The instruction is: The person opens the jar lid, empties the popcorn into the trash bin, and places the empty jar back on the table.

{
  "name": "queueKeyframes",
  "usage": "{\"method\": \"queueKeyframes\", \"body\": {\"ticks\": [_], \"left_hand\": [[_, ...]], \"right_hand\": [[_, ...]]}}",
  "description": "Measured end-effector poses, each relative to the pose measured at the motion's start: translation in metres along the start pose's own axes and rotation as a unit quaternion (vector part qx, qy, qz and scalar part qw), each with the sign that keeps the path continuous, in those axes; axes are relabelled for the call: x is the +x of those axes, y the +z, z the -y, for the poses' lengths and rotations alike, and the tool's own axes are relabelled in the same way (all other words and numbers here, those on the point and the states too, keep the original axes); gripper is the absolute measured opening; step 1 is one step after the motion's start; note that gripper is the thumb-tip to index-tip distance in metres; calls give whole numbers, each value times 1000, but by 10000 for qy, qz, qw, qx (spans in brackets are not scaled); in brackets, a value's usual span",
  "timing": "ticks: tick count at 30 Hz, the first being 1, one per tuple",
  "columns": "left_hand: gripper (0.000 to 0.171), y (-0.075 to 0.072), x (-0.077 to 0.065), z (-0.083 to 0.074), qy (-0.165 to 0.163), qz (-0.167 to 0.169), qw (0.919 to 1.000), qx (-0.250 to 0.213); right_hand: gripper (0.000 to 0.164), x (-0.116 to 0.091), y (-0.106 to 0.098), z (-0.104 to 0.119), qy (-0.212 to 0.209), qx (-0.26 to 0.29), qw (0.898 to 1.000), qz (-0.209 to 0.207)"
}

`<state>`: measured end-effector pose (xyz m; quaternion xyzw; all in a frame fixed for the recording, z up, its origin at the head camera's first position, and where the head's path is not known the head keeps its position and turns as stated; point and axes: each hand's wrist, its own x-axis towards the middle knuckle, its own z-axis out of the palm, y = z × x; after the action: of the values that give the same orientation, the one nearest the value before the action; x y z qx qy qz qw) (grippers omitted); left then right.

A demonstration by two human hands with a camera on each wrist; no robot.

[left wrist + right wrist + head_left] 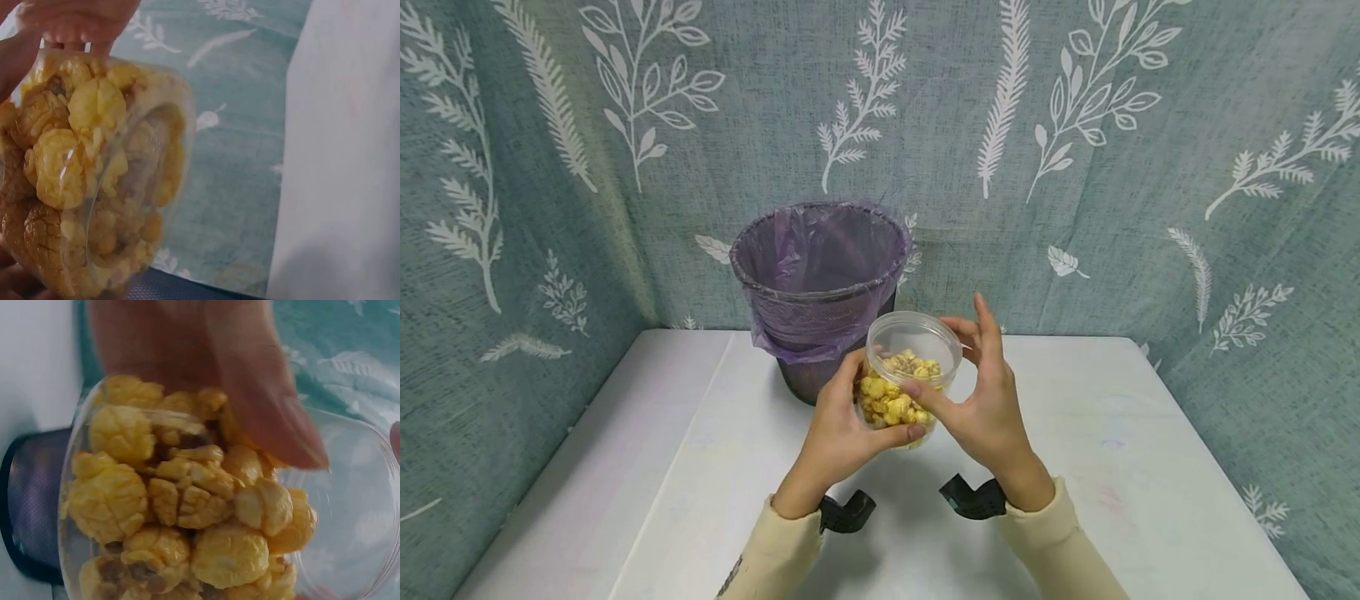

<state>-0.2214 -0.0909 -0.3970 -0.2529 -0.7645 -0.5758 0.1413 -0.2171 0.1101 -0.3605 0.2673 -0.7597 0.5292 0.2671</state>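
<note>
A clear plastic jar of caramel popcorn (895, 400) is held tilted above the table in the head view. My left hand (842, 417) grips its lower body, thumb across the near side. At the upper right, my right hand (988, 396) holds the jar's rim between thumb and rear fingers, index finger raised. I cannot tell whether a clear lid covers the mouth. Yellow popcorn (56, 169) shows through the jar's wall and base in the left wrist view. The right wrist view shows popcorn (187, 494) beneath a thumb (269, 406).
Behind the jar and to its left, a dark mesh bin (808, 379) stands on the white table (1075, 417), lined with a purple plastic bag (820, 325). Leaf-patterned green cloth (760, 125) hangs around the back and sides. Each wrist wears a black device (847, 512).
</note>
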Motion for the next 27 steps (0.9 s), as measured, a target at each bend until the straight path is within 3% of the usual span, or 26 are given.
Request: {"method": "queueKeyframes", "body": {"ticks": [4, 9, 14, 17, 21, 24, 27], "left_hand": [[92, -2, 0, -1, -21, 237, 9995, -210], [92, -7, -1, 0, 17, 702, 9950, -706], [93, -7, -2, 0, 35, 850, 9928, -838], [92, -4, -3, -1, -86, 633, 9951, -761], [92, 2, -3, 0, -104, 223, 9987, -448], [94, 4, -2, 0, -28, 58, 9997, -243], [93, 4, -1, 1, 36, 76, 9998, -206]], "right_hand": [[109, 3, -9, -4, 160, 957, 9946, 378], [103, 7, -22, -10, 164, 2032, 9740, 984], [100, 8, -30, -11, 109, 2434, 9595, 1415], [101, 6, -27, -10, 127, 2053, 9713, 1194], [110, 1, -14, -4, 193, 619, 9964, 545], [114, -1, -3, 0, 202, -117, 9994, 242], [114, 0, 0, 1, 202, 5, 9996, 200]]}}
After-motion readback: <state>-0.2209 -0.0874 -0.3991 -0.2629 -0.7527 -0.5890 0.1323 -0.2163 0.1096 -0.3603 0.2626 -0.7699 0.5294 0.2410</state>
